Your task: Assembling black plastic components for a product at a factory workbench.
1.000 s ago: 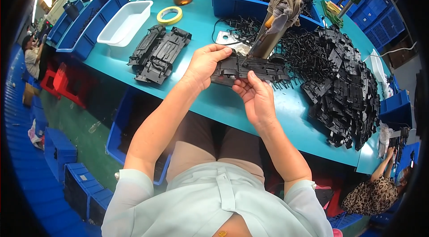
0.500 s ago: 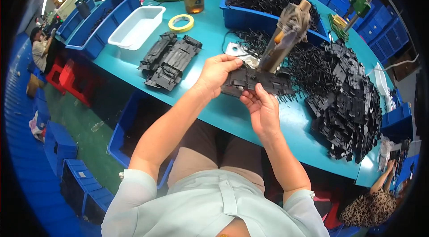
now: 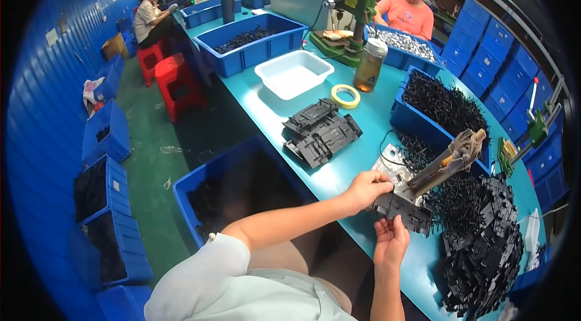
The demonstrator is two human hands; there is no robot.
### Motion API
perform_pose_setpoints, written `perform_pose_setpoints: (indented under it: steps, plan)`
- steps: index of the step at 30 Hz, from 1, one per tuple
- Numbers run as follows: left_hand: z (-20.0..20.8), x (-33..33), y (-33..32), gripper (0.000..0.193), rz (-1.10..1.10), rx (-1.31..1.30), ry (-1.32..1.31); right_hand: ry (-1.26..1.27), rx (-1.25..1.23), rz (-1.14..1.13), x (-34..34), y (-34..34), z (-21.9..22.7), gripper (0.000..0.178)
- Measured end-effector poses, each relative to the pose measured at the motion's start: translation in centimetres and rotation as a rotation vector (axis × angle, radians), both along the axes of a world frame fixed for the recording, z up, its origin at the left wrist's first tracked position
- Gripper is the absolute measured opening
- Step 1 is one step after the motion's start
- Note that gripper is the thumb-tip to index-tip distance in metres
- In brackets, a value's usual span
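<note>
A flat black plastic part (image 3: pixel 407 213) is between my two hands at the bench edge. My left hand (image 3: pixel 367 191) pinches its far left end with thumb and fingers. My right hand (image 3: pixel 391 241) holds its near edge, thumb on top and fingers curled below. Just beyond the part stands a metal post (image 3: pixel 437 177) with wrapping round its top, over a light metal plate (image 3: pixel 390 163). Thin black strips (image 3: pixel 463 206) lie heaped beside the post. To their near right rises a large pile of similar black parts (image 3: pixel 484 254).
Left of my hands lie stacked black parts (image 3: pixel 322 134), yellow tape (image 3: pixel 345 96), a white tray (image 3: pixel 292 79) and a jar of brown liquid (image 3: pixel 369 67). Blue bins (image 3: pixel 417 116) hold black pieces. A blue crate (image 3: pixel 192 200) is on the floor. Co-workers sit farther off.
The view has turned left and up, so the bench, my hands and the part appear farther right. Both hands still hold the black plastic part beside the post.
</note>
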State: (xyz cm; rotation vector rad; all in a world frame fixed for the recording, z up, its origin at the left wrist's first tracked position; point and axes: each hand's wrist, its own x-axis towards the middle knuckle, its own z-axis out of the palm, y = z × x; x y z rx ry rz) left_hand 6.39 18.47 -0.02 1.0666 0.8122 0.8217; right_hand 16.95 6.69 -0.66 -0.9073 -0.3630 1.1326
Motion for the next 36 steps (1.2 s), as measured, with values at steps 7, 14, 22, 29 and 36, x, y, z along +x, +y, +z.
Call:
perform_pose_setpoints:
  steps: [7, 14, 22, 29, 36]
  plan:
    - [0.4, -2.4, -4.1, 0.027, 0.322, 0.634, 0.149, -0.458, 0.128, -0.047, -1.8, -1.7, 2.2, 0.016]
    - [0.1, -3.8, -7.7, 0.033, 0.081, -0.210, -0.567, -1.237, 0.349, -0.007, -4.2, -2.5, 4.4, 0.016]
    - [-2.5, -4.9, -8.5, 0.057, -0.069, -0.380, -0.917, -1.355, 0.356, 0.048, -6.6, -3.5, 5.0, 0.025]
    - [-1.4, -6.3, -8.7, 0.056, -0.124, -0.383, -0.988, -1.160, 0.377, 0.172, -7.3, -3.2, 5.3, 0.029]
    - [0.2, -5.9, -9.9, 0.057, -0.125, -0.401, -0.952, -1.155, 0.274, 0.104, -6.8, -4.4, 4.6, 0.020]
